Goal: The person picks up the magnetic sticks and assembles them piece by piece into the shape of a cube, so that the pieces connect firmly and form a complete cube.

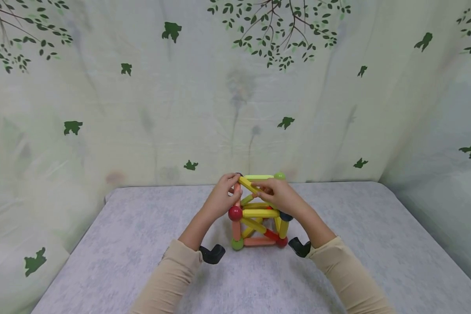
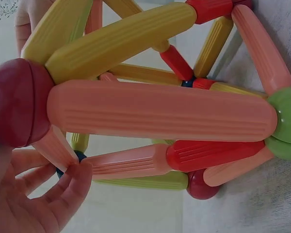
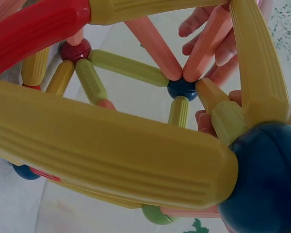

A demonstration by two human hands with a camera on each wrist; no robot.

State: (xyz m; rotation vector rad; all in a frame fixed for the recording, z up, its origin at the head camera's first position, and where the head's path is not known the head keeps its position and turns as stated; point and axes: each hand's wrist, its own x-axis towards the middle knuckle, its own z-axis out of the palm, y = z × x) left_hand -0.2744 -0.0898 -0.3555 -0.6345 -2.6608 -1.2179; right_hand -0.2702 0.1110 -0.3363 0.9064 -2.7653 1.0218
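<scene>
A frame of coloured sticks and balls stands upright on the table. At its top left, my left hand (image 1: pixel 223 195) has its fingers and thumb around a pink stick (image 2: pixel 58 148) close to a dark blue ball (image 3: pixel 182 89). My right hand (image 1: pixel 280 195) pinches a slanting yellow stick (image 1: pixel 248 184) whose upper end meets that same corner. Behind the yellow stick, the right fingers (image 3: pixel 206 121) are partly hidden in the right wrist view. A dark red ball (image 1: pixel 235 213) and a bigger-looking blue ball (image 3: pixel 264 177) form the near upper corners.
The frame's lower corners, a green ball (image 1: pixel 237 244) and a red ball (image 1: pixel 281 242), rest on the grey table (image 1: pixel 121 261). A light green ball (image 1: pixel 279 175) sits at the far upper right. Behind the table hangs a leaf-patterned curtain (image 1: pixel 204 109).
</scene>
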